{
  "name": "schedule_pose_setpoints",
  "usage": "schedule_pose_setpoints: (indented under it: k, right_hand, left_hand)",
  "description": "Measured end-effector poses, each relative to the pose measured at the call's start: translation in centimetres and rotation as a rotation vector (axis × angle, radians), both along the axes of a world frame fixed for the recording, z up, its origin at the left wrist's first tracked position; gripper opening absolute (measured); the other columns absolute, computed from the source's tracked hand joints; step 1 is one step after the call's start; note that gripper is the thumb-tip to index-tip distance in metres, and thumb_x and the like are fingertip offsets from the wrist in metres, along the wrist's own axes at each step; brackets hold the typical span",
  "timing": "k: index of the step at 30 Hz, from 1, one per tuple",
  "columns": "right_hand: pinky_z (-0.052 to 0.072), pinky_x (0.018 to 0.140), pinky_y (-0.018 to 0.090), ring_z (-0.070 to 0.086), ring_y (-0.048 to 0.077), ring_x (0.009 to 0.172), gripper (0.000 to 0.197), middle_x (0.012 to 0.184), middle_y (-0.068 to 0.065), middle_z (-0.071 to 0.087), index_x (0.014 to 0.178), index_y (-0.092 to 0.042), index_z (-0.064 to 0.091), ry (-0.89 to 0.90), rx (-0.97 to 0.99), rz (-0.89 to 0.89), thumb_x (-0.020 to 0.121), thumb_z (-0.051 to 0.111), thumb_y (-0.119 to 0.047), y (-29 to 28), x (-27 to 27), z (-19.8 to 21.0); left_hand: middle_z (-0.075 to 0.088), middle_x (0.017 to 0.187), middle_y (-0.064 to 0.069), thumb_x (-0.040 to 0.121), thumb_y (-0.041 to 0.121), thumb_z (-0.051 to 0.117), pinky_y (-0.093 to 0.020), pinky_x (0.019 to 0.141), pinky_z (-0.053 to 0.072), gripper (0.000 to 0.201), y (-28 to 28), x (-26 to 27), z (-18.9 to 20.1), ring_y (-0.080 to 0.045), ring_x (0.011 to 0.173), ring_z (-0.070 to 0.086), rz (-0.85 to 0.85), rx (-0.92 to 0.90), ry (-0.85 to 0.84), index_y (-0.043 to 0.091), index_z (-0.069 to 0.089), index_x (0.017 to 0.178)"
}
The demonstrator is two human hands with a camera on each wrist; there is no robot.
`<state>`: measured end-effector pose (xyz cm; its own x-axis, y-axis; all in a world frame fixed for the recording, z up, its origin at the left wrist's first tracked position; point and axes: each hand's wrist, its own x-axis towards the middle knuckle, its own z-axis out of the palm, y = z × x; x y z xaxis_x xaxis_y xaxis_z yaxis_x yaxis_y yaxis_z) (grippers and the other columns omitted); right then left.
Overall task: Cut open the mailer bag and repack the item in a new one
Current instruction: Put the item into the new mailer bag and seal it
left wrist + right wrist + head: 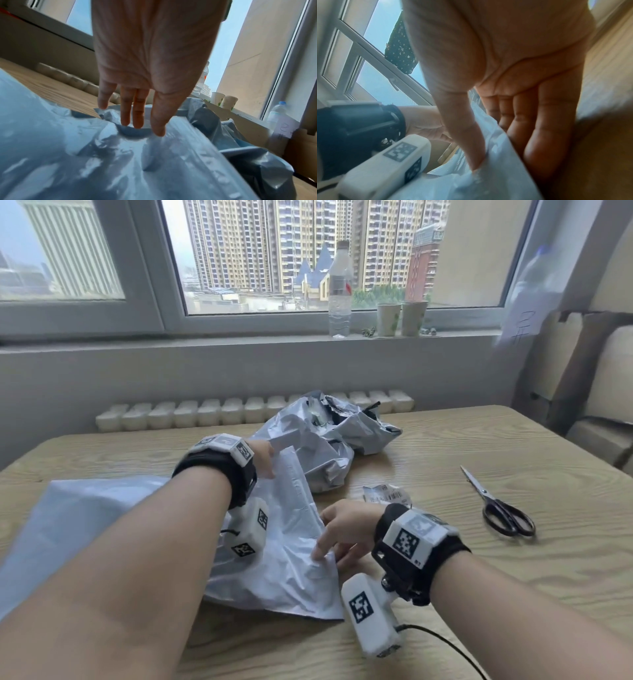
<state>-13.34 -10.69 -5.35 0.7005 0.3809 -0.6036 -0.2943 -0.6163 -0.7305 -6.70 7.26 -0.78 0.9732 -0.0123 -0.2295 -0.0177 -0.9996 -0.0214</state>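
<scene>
A new pale mailer bag (pixel 281 570) lies flat on the wooden table (pixel 479 594), its mouth and flap toward the right. My left hand (pixel 265 457) holds the far corner of the mouth. In the left wrist view its thumb lies on the flap and its straight fingers (pixel 132 119) reach behind the edge of the bag (pixel 102 162). My right hand (pixel 334 542) pinches the near corner of the flap, thumb on top and fingers underneath the bag (pixel 496 175). The old grey mailer (pixel 329 440) lies crumpled and torn open just beyond. The item itself is hidden.
Black-handled scissors (pixel 500 508) lie shut on the table to the right. A torn label scrap (pixel 387 495) sits just beyond my right hand. On the window sill stand a water bottle (pixel 339 289) and two paper cups (pixel 400 318). Cardboard leans at the far right.
</scene>
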Motion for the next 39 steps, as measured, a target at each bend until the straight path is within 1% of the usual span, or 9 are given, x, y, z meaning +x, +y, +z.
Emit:
schedule_pose_setpoints:
  k: [5,10,17,21,24,28,31,36,39]
  right_hand:
    - [0.058,0.054,0.030,0.068,0.024,0.058,0.021,0.083,0.016,0.065,0.093,-0.006,0.064,0.015,0.016,0.000,0.076,0.070,0.004,-0.1,-0.1,0.1]
    - [0.059,0.056,0.032,0.064,0.026,0.065,0.023,0.089,0.017,0.058,0.094,-0.007,0.067,0.008,0.017,0.015,0.073,0.072,0.003,0.0,0.1,-0.1]
    - [0.056,0.077,0.041,0.066,0.033,0.080,0.028,0.095,0.021,0.066,0.101,-0.003,0.067,0.013,0.026,0.044,0.074,0.072,0.001,-0.1,0.3,-0.3]
    - [0.059,0.078,0.041,0.065,0.030,0.078,0.024,0.092,0.017,0.065,0.096,-0.006,0.069,-0.009,0.006,0.055,0.073,0.074,0.000,-0.1,0.6,-0.3]
    - [0.057,0.084,0.046,0.059,0.030,0.079,0.028,0.090,0.017,0.060,0.097,-0.007,0.068,-0.002,0.008,0.068,0.070,0.076,-0.002,-0.1,0.9,-0.5]
    - [0.060,0.067,0.035,0.063,0.027,0.072,0.021,0.088,0.016,0.062,0.091,-0.008,0.067,-0.008,0.002,0.062,0.073,0.076,-0.002,-0.4,0.8,-0.3]
    - [0.056,0.070,0.036,0.061,0.027,0.072,0.035,0.090,0.018,0.061,0.104,0.002,0.065,-0.048,0.004,0.046,0.071,0.078,-0.003,-0.5,0.8,0.3]
    - [0.057,0.064,0.029,0.054,0.015,0.059,0.029,0.080,0.010,0.057,0.091,-0.004,0.067,-0.215,-0.025,-0.007,0.068,0.083,-0.010,-0.3,0.2,3.2]
    - [0.056,0.083,0.041,0.061,0.022,0.077,0.048,0.089,0.010,0.062,0.101,0.003,0.066,-0.320,-0.067,-0.011,0.060,0.086,-0.013,-0.3,-0.2,5.4]
  left_hand:
    - [0.049,0.140,-0.011,0.096,0.012,0.052,-0.017,0.069,0.049,0.049,0.5,0.0,-0.2,-0.026,0.117,0.059,0.045,-0.118,0.090,0.009,0.042,0.143]
    - [0.035,0.149,-0.015,0.095,-0.003,0.045,-0.046,0.094,0.052,0.066,0.8,0.4,-0.7,-0.032,0.106,0.067,0.182,-0.368,0.190,0.015,0.018,0.153]
    - [0.062,0.124,-0.011,0.092,0.002,0.055,-0.034,0.079,0.059,0.042,0.9,1.1,-0.4,-0.023,0.088,0.071,0.159,-0.302,0.211,0.008,0.053,0.133]
    - [0.061,0.121,-0.015,0.089,-0.001,0.058,-0.032,0.072,0.060,0.030,0.2,1.6,-0.3,-0.024,0.086,0.071,0.158,-0.310,0.243,0.001,0.057,0.120]
    - [0.066,0.109,-0.012,0.087,0.003,0.064,-0.031,0.077,0.060,0.044,-0.4,2.3,-0.8,-0.021,0.084,0.068,0.159,-0.331,0.176,0.002,0.052,0.129]
    - [0.069,0.091,-0.012,0.085,0.004,0.066,-0.030,0.080,0.057,0.024,0.4,2.8,-0.4,-0.018,0.081,0.065,0.178,-0.367,0.187,-0.007,0.066,0.106]
    - [0.074,0.071,-0.014,0.079,-0.002,0.071,-0.036,0.074,0.060,0.008,2.0,2.6,1.4,-0.022,0.066,0.073,0.210,-0.511,0.119,0.000,0.070,0.071]
    - [0.069,0.058,-0.011,0.084,-0.007,0.065,-0.034,0.063,0.060,0.006,3.5,-0.4,6.4,-0.017,0.049,0.069,0.171,-0.664,-0.011,-0.003,0.063,0.080]
    - [0.067,0.050,-0.008,0.087,-0.006,0.062,-0.025,0.052,0.058,0.016,4.0,-3.1,10.2,-0.013,0.044,0.067,0.167,-0.709,-0.100,-0.002,0.059,0.072]
